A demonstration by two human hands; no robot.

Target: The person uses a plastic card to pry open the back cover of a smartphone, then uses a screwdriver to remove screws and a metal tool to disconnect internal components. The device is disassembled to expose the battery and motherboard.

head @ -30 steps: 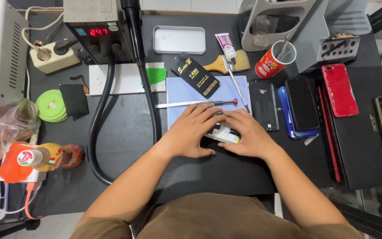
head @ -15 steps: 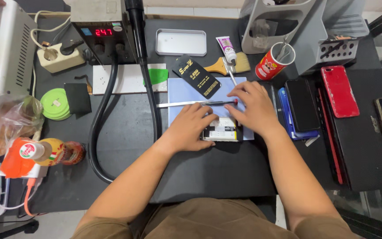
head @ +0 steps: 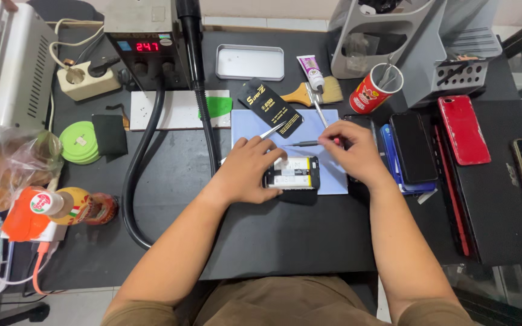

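Observation:
An opened phone (head: 294, 173), its pale insides showing, lies on a blue work mat (head: 333, 180) at the middle of the dark table. My left hand (head: 246, 172) grips the phone's left end and holds it flat. Thin metal tweezers (head: 268, 132) stick out from under that hand's fingers. Just right of and above the phone, my right hand (head: 354, 154) pinches a slim screwdriver (head: 302, 143) by its red-tipped handle. The shaft points left over the phone's top edge.
A hot-air station (head: 146, 36) with a black hose (head: 197, 90) stands at the back left. Behind the mat lie a black packet (head: 271, 107), a metal tin (head: 250, 62), a brush (head: 318, 92) and a red can (head: 374, 90). Several phones (head: 412, 148) lie right; green tape rolls (head: 80, 142) left.
My right hand left the phone, reached up to the screwdriver lying on the mat and took hold of it. My left hand stayed on the phone.

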